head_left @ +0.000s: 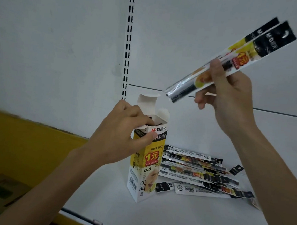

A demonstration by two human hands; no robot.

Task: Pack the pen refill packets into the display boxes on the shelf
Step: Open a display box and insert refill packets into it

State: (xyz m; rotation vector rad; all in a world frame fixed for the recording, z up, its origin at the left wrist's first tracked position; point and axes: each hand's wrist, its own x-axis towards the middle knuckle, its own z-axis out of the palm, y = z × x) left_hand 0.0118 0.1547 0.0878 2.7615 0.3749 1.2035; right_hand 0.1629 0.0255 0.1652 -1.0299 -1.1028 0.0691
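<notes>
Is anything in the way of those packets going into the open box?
Almost nothing. The flaps stand open, and the gap between the packets in the right hand and the box is free. Only the fingers of the left hand curl over the opening's left edge.

It looks like a shop: a white metal shelf hangs off a slotted upright in the back panel, and on it stand a price-marked, barcoded display box and loose barcoded refill packets.
</notes>
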